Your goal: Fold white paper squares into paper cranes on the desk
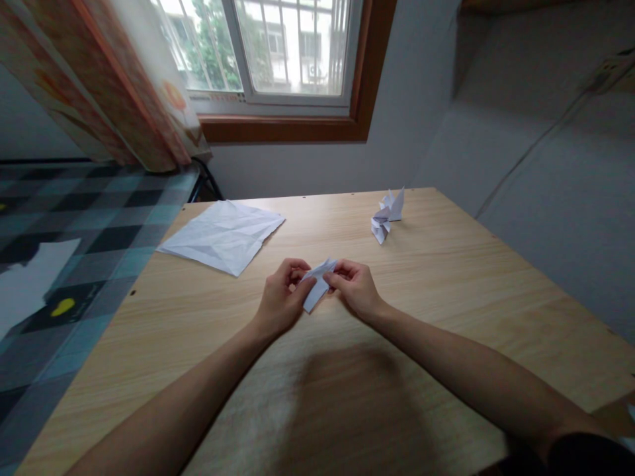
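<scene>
A small folded piece of white paper is held between my two hands above the middle of the wooden table. My left hand pinches its left side, thumb on top and fingers behind. On the other side, my right hand grips the upper right edge between thumb and fingers. The paper is narrow, with layered folds at its top and a flat strip pointing down toward me. My curled fingers partly cover it.
Several creased white paper sheets lie at the table's back left. Folded paper figures stand at the back right. Left of the table is a checkered cloth surface with a torn white paper. A wall and window bound the far side.
</scene>
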{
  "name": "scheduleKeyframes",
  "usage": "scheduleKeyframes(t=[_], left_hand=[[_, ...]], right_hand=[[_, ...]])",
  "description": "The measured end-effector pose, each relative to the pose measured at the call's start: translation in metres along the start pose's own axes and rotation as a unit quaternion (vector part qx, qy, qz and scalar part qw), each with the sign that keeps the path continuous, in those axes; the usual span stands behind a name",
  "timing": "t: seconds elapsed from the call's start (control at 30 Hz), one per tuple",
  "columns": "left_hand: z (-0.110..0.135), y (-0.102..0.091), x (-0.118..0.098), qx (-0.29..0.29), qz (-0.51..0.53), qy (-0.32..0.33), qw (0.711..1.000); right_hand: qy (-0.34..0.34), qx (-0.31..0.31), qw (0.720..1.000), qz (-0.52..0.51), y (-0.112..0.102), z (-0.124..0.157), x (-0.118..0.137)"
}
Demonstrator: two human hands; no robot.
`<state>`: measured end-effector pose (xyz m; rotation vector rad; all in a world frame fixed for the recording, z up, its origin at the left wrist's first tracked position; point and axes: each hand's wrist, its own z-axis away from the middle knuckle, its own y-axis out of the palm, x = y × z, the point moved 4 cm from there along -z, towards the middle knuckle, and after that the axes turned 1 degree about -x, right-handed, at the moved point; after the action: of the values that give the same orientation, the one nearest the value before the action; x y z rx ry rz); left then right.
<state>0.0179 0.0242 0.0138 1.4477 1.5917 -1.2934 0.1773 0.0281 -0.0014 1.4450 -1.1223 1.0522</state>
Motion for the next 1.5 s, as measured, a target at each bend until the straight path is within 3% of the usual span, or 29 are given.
scheduleKeyframes(t=[0.07,0.13,0.2,0.27,0.37,0.5,0.67,0.83,1.03,1.2,1.3,1.43,1.5], left_hand=[[0.000,-0.005,-0.006,-0.055,-0.082,0.059,0.993],[0.004,-0.009,-0.016,-0.119,-0.163,0.143,0.969],[0.009,-0.008,-0.024,-0.128,-0.202,0.203,0.950],[0.012,-0.002,-0.027,-0.068,-0.201,0.215,0.953],[0.014,0.007,-0.028,0.042,-0.167,0.197,0.965],[0.011,0.006,-0.028,0.090,-0.096,0.165,0.977],[0.009,0.004,-0.024,0.105,-0.054,0.110,0.987],[0.009,0.005,-0.020,0.107,-0.015,0.070,0.992],[0.009,0.006,-0.019,0.113,0.002,0.052,0.992],[0.011,0.009,-0.021,0.126,-0.004,0.057,0.990],[0.009,0.007,-0.017,0.086,0.029,0.024,0.996],[0.000,-0.007,-0.008,-0.060,0.117,-0.040,0.990],[-0.005,-0.014,-0.001,-0.107,0.142,-0.077,0.981]], right_hand=[[-0.017,-0.027,0.999,0.018,-0.002,0.000,0.001],[-0.041,-0.064,0.996,0.042,-0.004,0.002,0.003],[-0.075,-0.100,0.989,0.076,-0.006,0.007,0.007],[-0.122,-0.113,0.979,0.116,-0.005,0.013,0.013],[-0.188,-0.065,0.967,0.159,0.002,0.021,0.023],[-0.221,0.026,0.964,0.144,0.009,0.024,0.028],[-0.184,0.119,0.973,0.070,0.012,0.022,0.021],[-0.128,0.159,0.979,0.001,0.014,0.023,0.014],[-0.012,0.140,0.989,-0.051,0.018,0.020,0.008],[0.003,0.087,0.996,-0.035,0.018,0.017,0.009],[-0.016,0.053,0.997,-0.062,0.015,0.012,0.011],[-0.027,-0.021,0.997,-0.068,0.003,0.001,0.009],[-0.028,-0.074,0.994,-0.072,-0.006,-0.004,0.008]])
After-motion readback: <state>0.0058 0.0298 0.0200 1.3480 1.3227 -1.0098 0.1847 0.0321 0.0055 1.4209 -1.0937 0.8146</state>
